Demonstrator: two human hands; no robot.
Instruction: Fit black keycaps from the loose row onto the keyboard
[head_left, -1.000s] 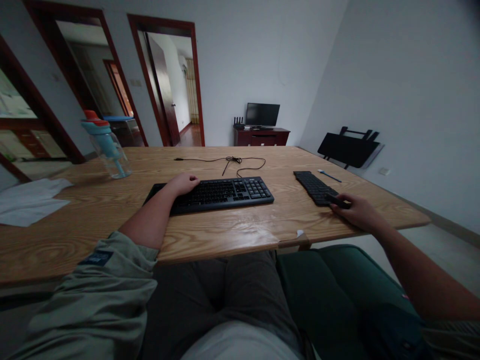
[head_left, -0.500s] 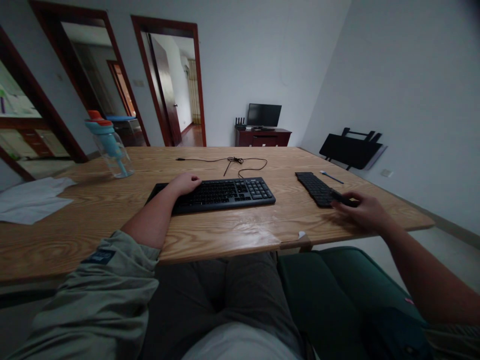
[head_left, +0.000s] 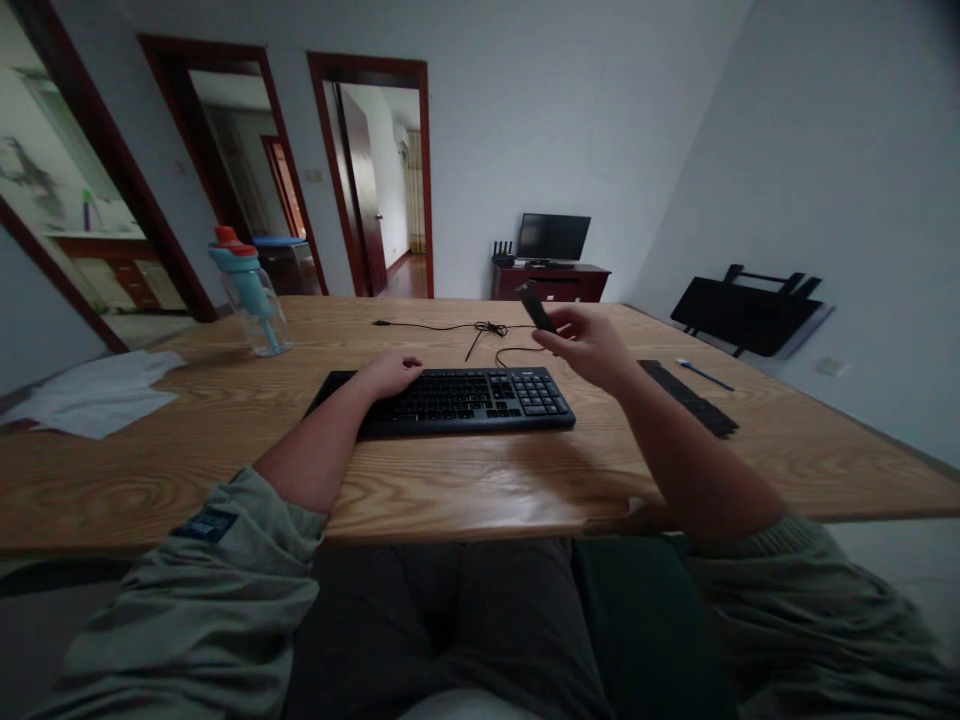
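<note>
A: What is the left hand (head_left: 390, 376) doing?

B: It rests on the left end of the keyboard (head_left: 480, 400), fingers curled close together. That probably steadies it; I can't tell whether they grip anything.

A: And the right hand (head_left: 589, 345)?

B: Its thumb and fingertips pinch a small dark strip (head_left: 537, 308) by the lower end. The strip is lifted clear of the tabletop (head_left: 465, 480), tilted, its free end up and to the left. Holding just one end leaves most of it exposed, perhaps for a better look.

A: Why is the keyboard there?

B: It lies flat, roughly along the tabletop's front edge, likely for easy reach. Its cable (head_left: 491, 327) is bunched towards the far edge, apparently out of the way.

A: What's towards the right edge?

B: A black panel (head_left: 690, 398) lies flat, with a thin blue stick (head_left: 706, 375) just beside it. Both seem set within the right hand's reach. The bottle (head_left: 259, 305) stands near the far left corner, well apart from both hands.
</note>
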